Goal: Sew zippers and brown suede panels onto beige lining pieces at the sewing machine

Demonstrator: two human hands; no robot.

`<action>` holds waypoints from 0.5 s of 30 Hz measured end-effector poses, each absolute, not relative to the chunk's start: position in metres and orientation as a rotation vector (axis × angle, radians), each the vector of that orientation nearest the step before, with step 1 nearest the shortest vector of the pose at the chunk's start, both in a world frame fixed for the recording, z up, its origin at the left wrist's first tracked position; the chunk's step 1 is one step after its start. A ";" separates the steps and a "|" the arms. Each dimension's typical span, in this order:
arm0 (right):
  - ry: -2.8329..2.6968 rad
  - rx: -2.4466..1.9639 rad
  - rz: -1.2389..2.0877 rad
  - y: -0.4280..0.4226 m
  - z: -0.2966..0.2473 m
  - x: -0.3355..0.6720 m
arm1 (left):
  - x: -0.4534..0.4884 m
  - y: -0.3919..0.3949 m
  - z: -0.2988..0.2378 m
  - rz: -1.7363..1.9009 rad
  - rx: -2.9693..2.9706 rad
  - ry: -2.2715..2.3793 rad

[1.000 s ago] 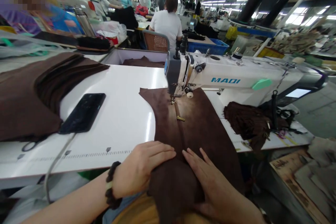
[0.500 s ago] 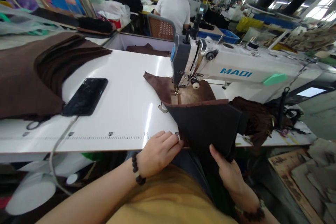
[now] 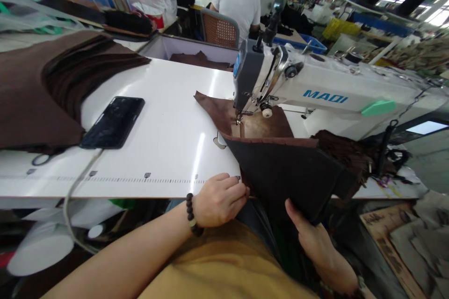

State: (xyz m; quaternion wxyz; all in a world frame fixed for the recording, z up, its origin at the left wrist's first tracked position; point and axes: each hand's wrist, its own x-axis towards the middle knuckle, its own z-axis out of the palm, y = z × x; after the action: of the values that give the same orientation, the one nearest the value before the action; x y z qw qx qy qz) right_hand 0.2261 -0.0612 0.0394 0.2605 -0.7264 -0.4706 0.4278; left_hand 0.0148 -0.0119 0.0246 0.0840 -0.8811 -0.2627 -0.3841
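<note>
A dark brown suede piece [image 3: 280, 168] lies under the needle of a white sewing machine [image 3: 315, 91], its near half folded up so the darker back faces me. My left hand [image 3: 219, 198], with a bead bracelet at the wrist, pinches the fabric's near left edge at the table's front. My right hand [image 3: 310, 236] grips the lower right edge of the folded part from below, thumb on the front. A zipper seam runs from the presser foot [image 3: 240, 119] toward me.
A black phone [image 3: 112, 122] with a cable lies on the white table [image 3: 157, 117] to the left. Brown fabric piles [image 3: 45, 88] fill the far left. A fringed brown bundle [image 3: 351, 154] sits right of the machine. A person in white sits ahead.
The fabric, flat under both palms a second ago, has been folded up toward the machine. Both hands moved to its near edges and now grip it; the view dipped lower.
</note>
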 end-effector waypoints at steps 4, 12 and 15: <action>-1.344 -1.865 1.232 -0.054 0.035 0.240 | 0.014 -0.011 0.026 -1.157 -2.683 -0.746; -1.602 -1.617 1.389 -0.044 0.061 0.236 | 0.010 -0.009 0.024 -1.123 -2.771 -0.714; -1.723 -1.614 1.418 -0.040 0.058 0.243 | 0.011 -0.013 0.019 -1.009 -2.784 -0.722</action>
State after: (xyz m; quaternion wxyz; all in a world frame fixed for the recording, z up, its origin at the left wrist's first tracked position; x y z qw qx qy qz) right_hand 0.2426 -0.0398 0.0580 0.1927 -0.5752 -0.6138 0.5052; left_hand 0.0113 -0.0130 0.0186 0.0466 -0.9124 -0.2365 -0.3307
